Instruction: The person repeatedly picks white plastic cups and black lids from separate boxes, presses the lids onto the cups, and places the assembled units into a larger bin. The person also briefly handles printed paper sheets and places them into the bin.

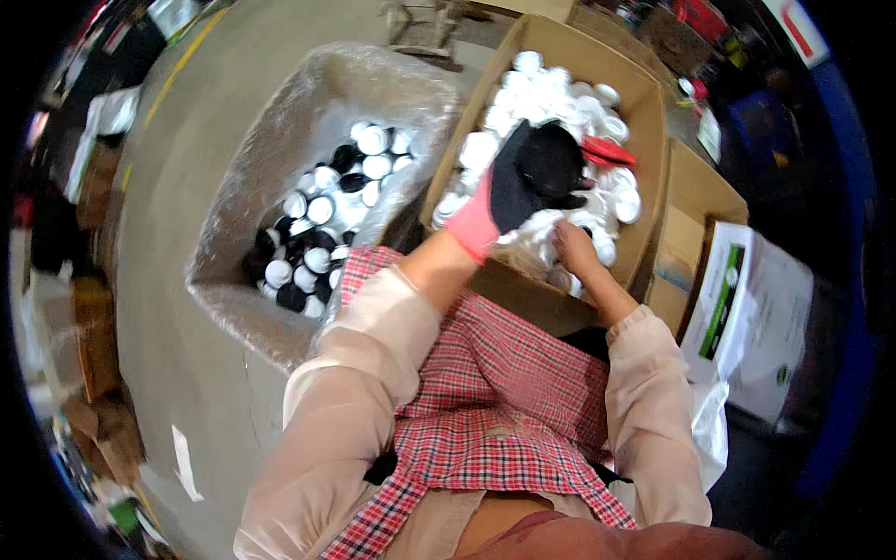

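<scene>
My left hand, in a black and pink glove, is over a cardboard box and holds a round black cap. The box contains many white caps in a loose heap. Bare and lower in the same box, my right hand has its fingers closed among the white caps; what they hold, if anything, is hidden. Beyond the black cap, a red cloth-like item lies on the heap.
To the left stands a bin lined with clear plastic, with mixed black and white caps inside. A white carton and another open cardboard box stand at the right. A wooden stand is beyond the bin.
</scene>
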A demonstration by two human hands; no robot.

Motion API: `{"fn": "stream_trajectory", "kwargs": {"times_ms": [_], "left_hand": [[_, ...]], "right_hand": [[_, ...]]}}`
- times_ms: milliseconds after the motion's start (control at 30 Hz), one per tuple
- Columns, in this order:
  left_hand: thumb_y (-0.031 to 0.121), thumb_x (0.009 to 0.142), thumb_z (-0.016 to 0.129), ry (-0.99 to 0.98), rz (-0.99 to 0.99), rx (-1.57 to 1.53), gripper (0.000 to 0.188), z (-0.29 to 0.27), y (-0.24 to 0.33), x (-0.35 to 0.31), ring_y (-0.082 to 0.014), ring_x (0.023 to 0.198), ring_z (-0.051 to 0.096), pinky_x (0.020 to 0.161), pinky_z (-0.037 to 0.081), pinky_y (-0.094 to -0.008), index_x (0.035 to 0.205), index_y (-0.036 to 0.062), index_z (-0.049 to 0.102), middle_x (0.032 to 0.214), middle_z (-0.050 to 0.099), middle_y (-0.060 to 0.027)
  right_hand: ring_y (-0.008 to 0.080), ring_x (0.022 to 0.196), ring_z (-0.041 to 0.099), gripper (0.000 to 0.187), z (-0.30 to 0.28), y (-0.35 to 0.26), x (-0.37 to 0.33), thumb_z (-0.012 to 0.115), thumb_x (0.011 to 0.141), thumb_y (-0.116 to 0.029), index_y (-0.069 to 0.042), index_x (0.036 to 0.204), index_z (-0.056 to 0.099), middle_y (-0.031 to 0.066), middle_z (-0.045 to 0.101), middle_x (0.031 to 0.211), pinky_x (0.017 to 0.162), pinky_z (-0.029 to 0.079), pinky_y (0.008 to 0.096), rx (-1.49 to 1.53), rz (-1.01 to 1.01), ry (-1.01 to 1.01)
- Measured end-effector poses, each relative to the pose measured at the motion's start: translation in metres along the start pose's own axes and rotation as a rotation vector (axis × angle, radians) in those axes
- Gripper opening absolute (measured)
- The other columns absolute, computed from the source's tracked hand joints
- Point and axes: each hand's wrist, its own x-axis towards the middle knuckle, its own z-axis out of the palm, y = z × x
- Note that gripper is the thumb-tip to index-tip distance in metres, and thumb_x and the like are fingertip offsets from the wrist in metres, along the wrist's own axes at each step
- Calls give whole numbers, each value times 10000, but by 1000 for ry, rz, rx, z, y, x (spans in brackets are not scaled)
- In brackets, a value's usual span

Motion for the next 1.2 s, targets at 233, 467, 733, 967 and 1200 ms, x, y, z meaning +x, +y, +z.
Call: {"fn": "stream_trajectory", "kwargs": {"times_ms": [233, 467, 733, 967, 1200], "left_hand": [[568, 930, 445, -62, -196, -383, 525, -1, 13, -9, -483, 1061, 575, 835, 474, -657, 1290, 190, 497, 1238, 576, -164], [561, 946, 376, -82, -190, -343, 602, -11, 6, 1, -514, 1209, 456, 963, 387, -656, 1386, 155, 432, 1359, 484, -205], [588, 936, 375, -94, -273, -377, 625, 7, 12, -2, -505, 1195, 477, 868, 494, -614, 1358, 133, 449, 1335, 482, -251], [535, 960, 349, -175, -250, -412, 622, 22, 9, -5, -444, 1204, 494, 847, 529, -555, 1430, 127, 367, 1386, 433, -247], [514, 968, 366, -44, -119, -346, 605, 33, 4, 1, -277, 1248, 496, 1037, 391, -517, 1424, 116, 392, 1384, 494, -111]], "right_hand": [[376, 758, 625, 195, -37, -40, 21, 668, 778, -151, -1, 896, 627, 208, 640, 847, 674, 478, 462, -36, 87, 91], [404, 925, 612, 586, 4, -19, 23, 760, 716, -134, -54, 1217, 467, 218, 636, 939, 776, 485, 459, 116, 372, -71], [334, 973, 609, 254, -89, -54, 26, 722, 725, -217, -19, 759, 566, 203, 628, 1068, 798, 495, 396, 225, 160, 303], [231, 1144, 506, 491, -165, -99, 0, 745, 704, -45, -95, 1092, 449, 164, 377, 1442, 1002, 412, 384, 1722, -116, -75], [219, 1215, 445, 799, -173, -102, -12, 782, 642, -4, -98, 1332, 389, 92, 392, 1360, 1027, 389, 374, 1305, -100, 167]]}}
